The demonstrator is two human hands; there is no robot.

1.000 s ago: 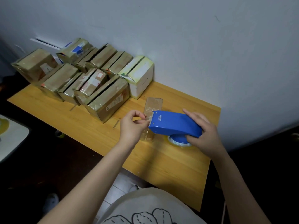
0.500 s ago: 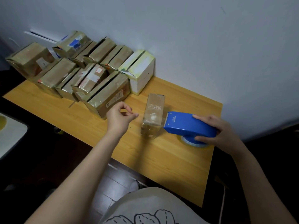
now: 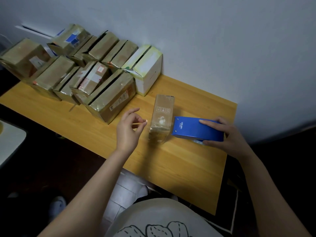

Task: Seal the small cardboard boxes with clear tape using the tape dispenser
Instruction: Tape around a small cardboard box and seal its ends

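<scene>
A small brown cardboard box (image 3: 162, 115), wrapped in glossy clear tape, lies on the wooden table (image 3: 179, 168). Just right of it sits the blue tape dispenser (image 3: 189, 129), its front end almost touching the box. My right hand (image 3: 227, 135) grips the dispenser from the right, fingers over its top and thumb under its near side. My left hand (image 3: 128, 130) hovers left of the box without touching it. Its fingers are loosely curled, thumb close to a fingertip, and I see nothing held between them.
Several taped brown boxes (image 3: 109, 98) crowd the table's left and back. A white box (image 3: 147, 69) stands against the wall (image 3: 222, 40). The table's near edge runs diagonally in front of me. Dark floor and a white surface (image 3: 10, 142) lie to the left.
My left hand let go of the tape end at the dispenser and drew back to the left. My right hand moved the dispenser off the box to its right side.
</scene>
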